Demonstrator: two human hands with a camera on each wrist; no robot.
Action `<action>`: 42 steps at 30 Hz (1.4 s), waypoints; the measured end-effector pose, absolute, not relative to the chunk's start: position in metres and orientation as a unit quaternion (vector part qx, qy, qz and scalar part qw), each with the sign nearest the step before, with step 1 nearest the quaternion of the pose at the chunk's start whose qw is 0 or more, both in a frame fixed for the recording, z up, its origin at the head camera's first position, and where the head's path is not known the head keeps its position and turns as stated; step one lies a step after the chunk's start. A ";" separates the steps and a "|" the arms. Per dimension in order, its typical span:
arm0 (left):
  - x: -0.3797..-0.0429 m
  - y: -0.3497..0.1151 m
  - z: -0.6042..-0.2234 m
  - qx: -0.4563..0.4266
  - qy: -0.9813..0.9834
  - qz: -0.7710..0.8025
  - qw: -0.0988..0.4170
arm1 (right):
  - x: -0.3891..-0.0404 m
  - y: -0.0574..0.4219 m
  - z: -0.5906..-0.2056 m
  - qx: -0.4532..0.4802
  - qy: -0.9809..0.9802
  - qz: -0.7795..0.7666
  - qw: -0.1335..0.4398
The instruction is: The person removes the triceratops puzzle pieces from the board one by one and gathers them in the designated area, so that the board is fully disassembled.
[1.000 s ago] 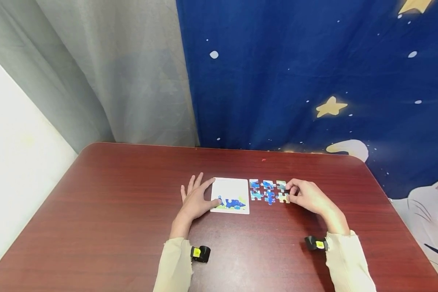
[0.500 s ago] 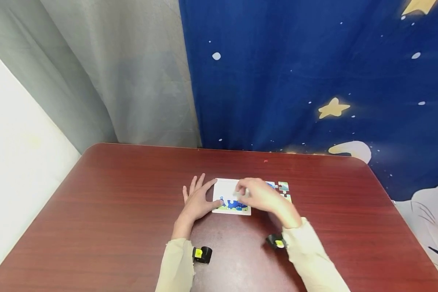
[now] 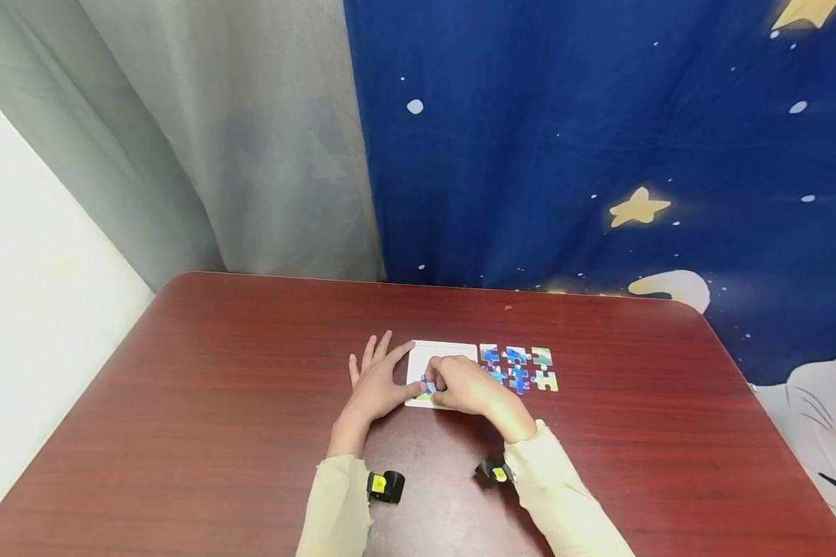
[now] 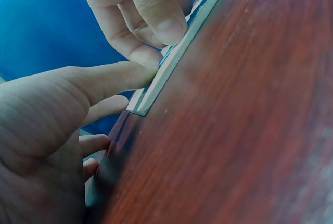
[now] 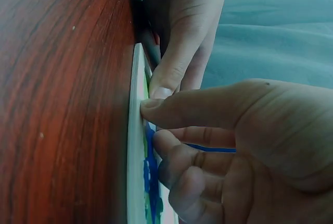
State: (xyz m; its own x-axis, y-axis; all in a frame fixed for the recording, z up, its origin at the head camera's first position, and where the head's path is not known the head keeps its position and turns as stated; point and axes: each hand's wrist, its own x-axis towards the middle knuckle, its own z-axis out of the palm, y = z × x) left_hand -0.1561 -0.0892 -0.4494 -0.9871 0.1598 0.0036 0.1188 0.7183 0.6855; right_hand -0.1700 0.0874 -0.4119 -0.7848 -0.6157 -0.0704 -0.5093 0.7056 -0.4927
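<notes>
A square white puzzle board (image 3: 418,353) lies mid-table, with blue and green jigsaw pieces (image 5: 150,169) along its near edge. My left hand (image 3: 375,389) spans the board's left side; its thumb touches the near-left corner and its fingers spread on the table beyond. The right hand (image 3: 463,384) bends over the near part of the board. In the right wrist view its thumb (image 5: 156,108) touches the board and its curled fingertips are at the fitted pieces. Whether it pinches a piece is hidden. Right of the board lie several loose puzzle pieces (image 3: 518,355) in two rows.
The reddish-brown wooden table (image 3: 265,418) surrounds the board on all sides. A tiny red scrap (image 3: 508,307) lies near the far edge. Behind hang a grey curtain (image 3: 286,155) and a blue starry curtain (image 3: 515,155).
My right hand has moved left, from the right end of the loose pieces across to the near part of the board. The left hand has kept its place at the board's left side.
</notes>
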 end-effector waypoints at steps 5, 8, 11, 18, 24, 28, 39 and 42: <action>-0.155 -0.090 -0.449 0.074 0.928 0.364 0.023 | -0.172 0.089 -0.416 -0.322 0.908 -0.244 0.109; -0.155 -0.090 -0.449 0.073 0.927 0.366 0.020 | -0.174 0.089 -0.418 -0.328 0.905 -0.251 0.106; -0.154 -0.089 -0.449 0.073 0.926 0.370 0.020 | -0.174 0.090 -0.418 -0.323 0.903 -0.258 0.113; -0.155 -0.089 -0.449 0.074 0.925 0.372 0.018 | -0.177 0.091 -0.420 -0.312 0.905 -0.264 0.121; -0.155 -0.089 -0.450 0.074 0.925 0.372 0.020 | -0.177 0.092 -0.422 -0.320 0.900 -0.268 0.123; -0.156 -0.088 -0.451 0.074 0.925 0.372 0.020 | -0.177 0.093 -0.422 -0.334 0.895 -0.270 0.119; -0.156 -0.088 -0.452 0.073 0.925 0.372 0.017 | -0.175 0.093 -0.421 -0.339 0.895 -0.268 0.113; -0.155 -0.088 -0.451 0.075 0.923 0.377 0.012 | -0.175 0.093 -0.421 -0.346 0.894 -0.265 0.105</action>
